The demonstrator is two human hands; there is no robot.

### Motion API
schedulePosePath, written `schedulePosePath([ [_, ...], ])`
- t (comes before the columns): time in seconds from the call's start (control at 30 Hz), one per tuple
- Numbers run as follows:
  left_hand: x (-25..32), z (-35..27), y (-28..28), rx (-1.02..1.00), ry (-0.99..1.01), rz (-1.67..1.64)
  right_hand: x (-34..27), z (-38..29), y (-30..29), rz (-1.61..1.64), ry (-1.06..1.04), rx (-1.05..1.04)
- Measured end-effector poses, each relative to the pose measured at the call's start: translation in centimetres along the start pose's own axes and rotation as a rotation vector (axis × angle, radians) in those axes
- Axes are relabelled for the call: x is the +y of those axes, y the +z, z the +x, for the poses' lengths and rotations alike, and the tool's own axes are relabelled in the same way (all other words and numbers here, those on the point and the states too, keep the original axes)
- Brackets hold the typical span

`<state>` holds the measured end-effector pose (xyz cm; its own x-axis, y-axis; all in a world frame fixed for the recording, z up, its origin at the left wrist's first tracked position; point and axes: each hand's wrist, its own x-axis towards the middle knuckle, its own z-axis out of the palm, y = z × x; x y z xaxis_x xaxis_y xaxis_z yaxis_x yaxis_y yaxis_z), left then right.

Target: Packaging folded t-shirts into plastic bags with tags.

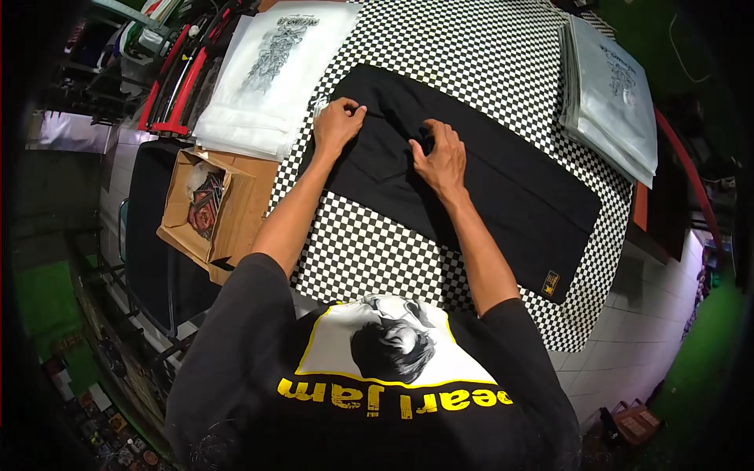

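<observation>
A folded black cloth garment point(506, 182) lies flat at a slant across a black-and-white checkered tablecloth point(377, 241). A small label with gold writing sits at its lower right corner. Over the garment's left end is my left hand point(339, 126), its thumb and forefinger close together; whether cloth is pinched between them cannot be made out. My right hand point(442, 156) is above the middle of the garment, thumb and fingers curved apart, with nothing seen between them.
Printed plastic bags point(265, 76) lie at the upper left, and a stack of similar bags point(612, 100) at the upper right. An open cardboard box point(177, 203) with small printed pieces stands left of the cloth. A dark chair point(153, 235) is beside it.
</observation>
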<state>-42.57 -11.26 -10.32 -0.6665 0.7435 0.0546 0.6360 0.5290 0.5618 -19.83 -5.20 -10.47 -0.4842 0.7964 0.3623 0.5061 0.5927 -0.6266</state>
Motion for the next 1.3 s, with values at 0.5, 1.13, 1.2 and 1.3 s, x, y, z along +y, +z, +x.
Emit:
schedulePosePath([
  [0.5, -0.9, 1.4, -1.7, -0.039, -0.103, -0.047, 2.0, 1.3, 0.2, 0.295, 0.290, 0.058],
  [1.13, 2.0, -1.1, -1.4, 0.158, 0.492, 0.070, 1.2, 0.1, -0.9, -0.181, -0.205, -0.106],
  [1.2, 3.4, -2.0, 0.3, 0.171, 0.636, 0.112, 1.1, 0.1, -0.3, -0.239, -0.199, -0.090],
  [1.3, 1.5, -2.3, 3.9, -0.073, 0.537, 0.254, 2.1, -0.9, 1.4, -0.361, -0.131, -0.258],
])
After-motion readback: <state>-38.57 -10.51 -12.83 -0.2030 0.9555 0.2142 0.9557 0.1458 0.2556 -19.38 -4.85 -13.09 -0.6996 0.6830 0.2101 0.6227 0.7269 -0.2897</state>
